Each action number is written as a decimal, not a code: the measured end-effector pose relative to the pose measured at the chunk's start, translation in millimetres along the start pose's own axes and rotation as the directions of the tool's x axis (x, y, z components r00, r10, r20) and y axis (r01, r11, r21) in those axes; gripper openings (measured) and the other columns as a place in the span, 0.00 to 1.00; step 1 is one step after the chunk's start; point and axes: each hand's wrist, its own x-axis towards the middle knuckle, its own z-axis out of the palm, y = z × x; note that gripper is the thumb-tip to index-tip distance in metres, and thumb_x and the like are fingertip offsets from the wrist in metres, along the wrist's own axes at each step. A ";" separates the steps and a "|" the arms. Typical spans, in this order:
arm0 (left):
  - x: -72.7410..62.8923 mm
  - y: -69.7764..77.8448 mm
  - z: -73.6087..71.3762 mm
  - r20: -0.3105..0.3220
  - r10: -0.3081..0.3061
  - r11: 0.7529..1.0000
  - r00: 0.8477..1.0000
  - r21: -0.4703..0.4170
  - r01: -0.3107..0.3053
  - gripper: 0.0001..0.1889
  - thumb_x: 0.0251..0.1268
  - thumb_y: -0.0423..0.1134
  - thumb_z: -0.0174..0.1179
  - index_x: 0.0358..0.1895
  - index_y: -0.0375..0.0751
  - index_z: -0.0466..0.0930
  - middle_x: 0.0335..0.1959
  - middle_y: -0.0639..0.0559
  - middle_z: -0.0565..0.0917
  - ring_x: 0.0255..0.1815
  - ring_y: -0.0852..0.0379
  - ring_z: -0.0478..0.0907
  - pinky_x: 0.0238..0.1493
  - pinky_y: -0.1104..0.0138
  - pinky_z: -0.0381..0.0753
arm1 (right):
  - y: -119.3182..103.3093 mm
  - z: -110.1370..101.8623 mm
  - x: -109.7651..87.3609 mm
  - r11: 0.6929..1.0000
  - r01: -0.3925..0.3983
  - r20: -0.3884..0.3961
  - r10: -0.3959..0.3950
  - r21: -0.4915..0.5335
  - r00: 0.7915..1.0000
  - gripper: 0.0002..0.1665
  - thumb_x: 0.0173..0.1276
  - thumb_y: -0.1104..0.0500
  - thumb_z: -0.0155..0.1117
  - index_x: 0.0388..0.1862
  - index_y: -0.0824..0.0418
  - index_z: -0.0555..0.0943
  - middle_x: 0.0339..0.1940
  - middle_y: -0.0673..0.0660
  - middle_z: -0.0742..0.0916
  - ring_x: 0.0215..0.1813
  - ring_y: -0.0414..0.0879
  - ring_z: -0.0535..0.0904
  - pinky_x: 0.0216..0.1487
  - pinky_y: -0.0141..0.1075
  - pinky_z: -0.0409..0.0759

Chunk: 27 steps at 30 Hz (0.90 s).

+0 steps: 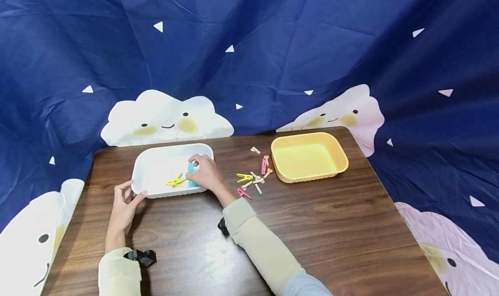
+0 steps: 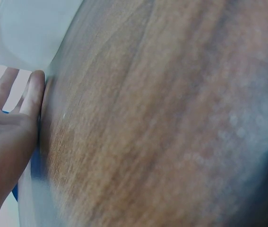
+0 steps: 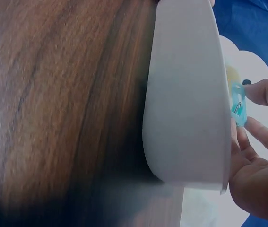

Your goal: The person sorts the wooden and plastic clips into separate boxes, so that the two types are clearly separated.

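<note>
My left hand (image 1: pixel 122 207) holds the near left corner of a white plastic basin (image 1: pixel 150 170), thumb at the front rim and fingers along the left side. In the left wrist view its fingers (image 2: pixel 35 92) lie against the basin's wall. My right hand (image 1: pixel 206 172) reaches over the basin's right part. It pinches a light-blue clothespin (image 3: pixel 238 105) between thumb and finger, with the metal spring showing in the right wrist view. More light blue (image 1: pixel 192 184) shows below that hand, inside the basin. Yellow clothespins (image 1: pixel 176 180) lie on the basin floor, left of the right hand.
A yellow basin (image 1: pixel 282 168) stands at the table's back right. Between the basins lie several small clothespins, among them a yellow one (image 1: pixel 244 178), a pink one (image 1: pixel 264 165) and another pink one (image 1: pixel 244 194). A blue cloth with clouds hangs behind the brown table (image 1: pixel 312 226).
</note>
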 end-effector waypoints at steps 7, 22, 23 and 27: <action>0.2 -1.5 0.4 -0.001 -0.002 1.000 1.000 -0.008 0.002 0.29 0.68 0.24 0.63 0.62 0.52 0.61 0.68 0.54 0.73 0.63 0.62 0.70 0.55 0.79 0.73 | -4.2 7.9 0.8 0.999 0.027 -0.013 -0.027 -0.021 1.000 0.25 0.63 0.49 0.76 0.56 0.55 0.84 0.43 0.50 0.84 0.44 0.42 0.79 0.43 0.30 0.76; 1.4 -5.1 -1.3 0.007 0.064 0.998 0.998 -0.017 -0.063 0.28 0.67 0.24 0.64 0.61 0.52 0.63 0.61 0.60 0.77 0.58 0.63 0.73 0.52 0.78 0.74 | 5.0 -4.7 -0.2 0.995 0.018 -0.043 -0.013 0.095 0.999 0.22 0.64 0.57 0.75 0.56 0.62 0.84 0.42 0.53 0.84 0.37 0.41 0.82 0.42 0.29 0.77; 1.3 -5.3 -1.7 0.011 0.072 0.997 0.997 -0.021 -0.072 0.27 0.67 0.24 0.64 0.61 0.51 0.63 0.61 0.61 0.77 0.57 0.63 0.73 0.52 0.78 0.74 | 6.0 -6.1 -0.5 0.994 0.016 -0.043 -0.012 0.111 0.999 0.22 0.64 0.57 0.74 0.56 0.62 0.84 0.42 0.54 0.84 0.37 0.40 0.83 0.41 0.29 0.78; -0.2 -5.6 -3.0 0.032 0.097 0.995 0.995 -0.043 -0.095 0.27 0.67 0.21 0.61 0.61 0.50 0.64 0.59 0.62 0.78 0.54 0.62 0.73 0.50 0.77 0.73 | 10.1 -10.8 -3.1 0.988 0.010 -0.034 -0.005 0.154 0.999 0.23 0.65 0.57 0.74 0.57 0.62 0.83 0.43 0.54 0.85 0.37 0.40 0.83 0.40 0.29 0.79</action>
